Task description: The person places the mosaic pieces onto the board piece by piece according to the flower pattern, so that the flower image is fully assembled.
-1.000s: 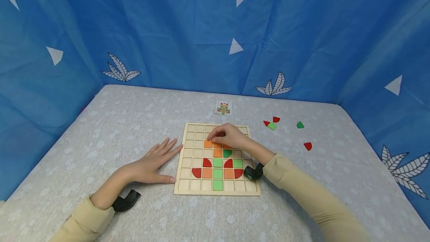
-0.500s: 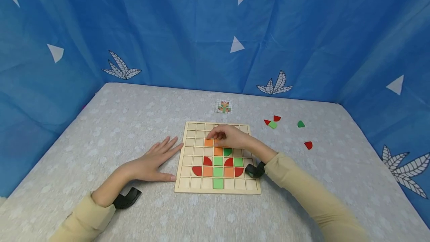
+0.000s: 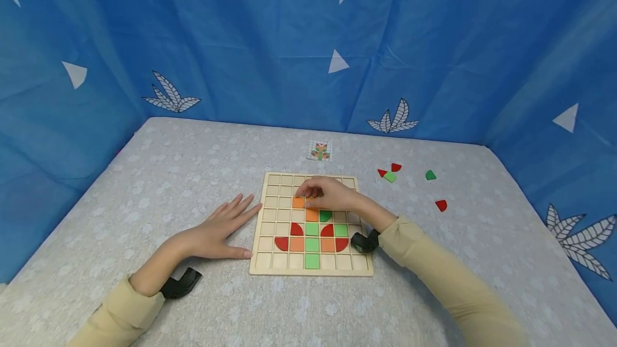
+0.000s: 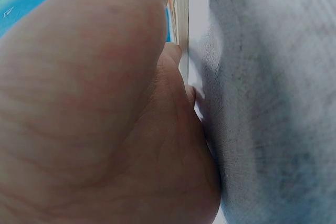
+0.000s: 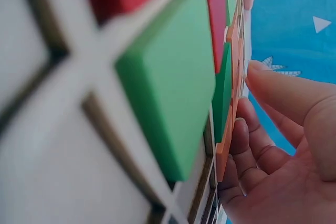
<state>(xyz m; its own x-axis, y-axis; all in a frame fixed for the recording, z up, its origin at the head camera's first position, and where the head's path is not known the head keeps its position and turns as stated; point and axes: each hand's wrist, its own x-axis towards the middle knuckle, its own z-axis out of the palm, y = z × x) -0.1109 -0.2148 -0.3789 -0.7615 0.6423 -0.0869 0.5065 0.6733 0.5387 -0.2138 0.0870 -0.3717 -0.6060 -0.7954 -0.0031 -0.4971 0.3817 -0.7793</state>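
My right hand (image 3: 330, 195) is over the upper middle of the wooden grid board (image 3: 262, 261), its thumb and curled fingertips at the edges of an orange square tile (image 3: 298, 202). That tile lies in the grid. A second orange square (image 3: 312, 215) and a green quarter-circle tile (image 3: 325, 216) sit just below the fingers. In the right wrist view, a light green square tile (image 5: 168, 77) fills the foreground, and the thumb (image 5: 262, 72) touches down near the orange tiles. My left hand (image 3: 217, 234) lies flat on the cloth, fingers spread, with thumb and fingertips at the board's left edge.
A small pattern card (image 3: 320, 150) lies beyond the board. To the right are loose tiles: a red triangle (image 3: 382, 173), a light green square (image 3: 390, 176), a green quarter circle (image 3: 430, 175) and a red one (image 3: 441, 205). A blue curtain (image 3: 270, 42) hangs behind the table.
My right thumb has shifted slightly down over the row of orange tiles while the hand stays in nearly the same place. The left hand has not moved.
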